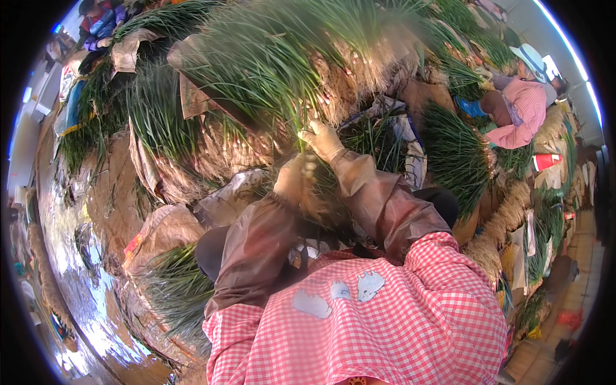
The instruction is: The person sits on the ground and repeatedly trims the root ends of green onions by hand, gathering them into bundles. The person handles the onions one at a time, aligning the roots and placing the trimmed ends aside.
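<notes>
My left hand (291,178), in a pale glove, is closed around the lower stems of a few green onions (301,115), their roots hanging below it. Just above and to the right, my right hand (322,138), also gloved, pinches the same stems between thumb and fingers. Brown plastic sleeves cover both forearms. Beyond the hands lies a large heap of green onions (269,62), leaves away from me and pale roots (356,82) towards the right. Another bundle of green onions (163,115) rests to the left, roots nearer me.
Right of my hands stands an open sack (416,159) holding green leaves. A covered bundle (163,236) lies at my left knee. Wet floor (96,298) shines at the left. A person in a hat (524,101) sits at the right; another person (98,29) is at the upper left.
</notes>
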The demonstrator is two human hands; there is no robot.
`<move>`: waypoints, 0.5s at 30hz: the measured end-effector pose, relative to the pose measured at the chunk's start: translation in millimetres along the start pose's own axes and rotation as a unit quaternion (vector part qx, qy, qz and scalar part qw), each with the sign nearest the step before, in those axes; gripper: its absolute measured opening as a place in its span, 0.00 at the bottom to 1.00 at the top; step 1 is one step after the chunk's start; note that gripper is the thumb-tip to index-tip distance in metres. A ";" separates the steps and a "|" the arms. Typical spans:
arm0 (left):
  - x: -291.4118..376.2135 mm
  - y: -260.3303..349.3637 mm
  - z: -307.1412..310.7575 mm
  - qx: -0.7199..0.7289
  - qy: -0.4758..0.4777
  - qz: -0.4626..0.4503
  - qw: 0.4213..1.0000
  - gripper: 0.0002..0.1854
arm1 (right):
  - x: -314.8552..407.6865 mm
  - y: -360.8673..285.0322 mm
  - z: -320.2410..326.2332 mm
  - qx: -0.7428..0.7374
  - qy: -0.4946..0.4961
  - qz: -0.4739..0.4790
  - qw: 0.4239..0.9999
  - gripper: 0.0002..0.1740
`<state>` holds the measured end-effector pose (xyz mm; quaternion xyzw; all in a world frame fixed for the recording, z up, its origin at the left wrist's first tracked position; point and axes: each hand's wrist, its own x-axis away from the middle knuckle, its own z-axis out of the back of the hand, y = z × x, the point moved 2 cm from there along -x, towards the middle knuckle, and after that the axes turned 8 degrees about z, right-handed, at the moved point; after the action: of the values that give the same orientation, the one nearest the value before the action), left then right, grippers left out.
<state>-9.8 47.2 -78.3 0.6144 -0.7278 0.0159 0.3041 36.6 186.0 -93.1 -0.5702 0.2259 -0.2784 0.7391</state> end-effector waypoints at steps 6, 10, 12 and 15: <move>14.2 -10.6 3.5 -0.090 0.087 -0.056 0.991 0.14 | -40.7 46.2 73.0 -0.094 0.209 -0.042 0.973 0.10; 20.8 1.1 6.4 -0.089 0.114 -0.130 0.981 0.13 | -5.6 85.7 152.7 -0.016 0.125 -0.089 0.988 0.10; 21.2 6.4 7.4 -0.125 0.164 -0.147 0.967 0.12 | 30.3 98.3 174.6 0.285 0.007 -0.186 0.940 0.12; 20.7 8.0 4.4 -0.151 0.196 -0.151 0.957 0.11 | 45.9 95.6 162.3 0.636 -0.336 -0.146 0.679 0.29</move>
<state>-20.1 29.1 -69.6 0.6493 -0.5463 -0.0199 0.5287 191.1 290.3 -146.2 -0.0433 -0.3557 -0.2494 0.8997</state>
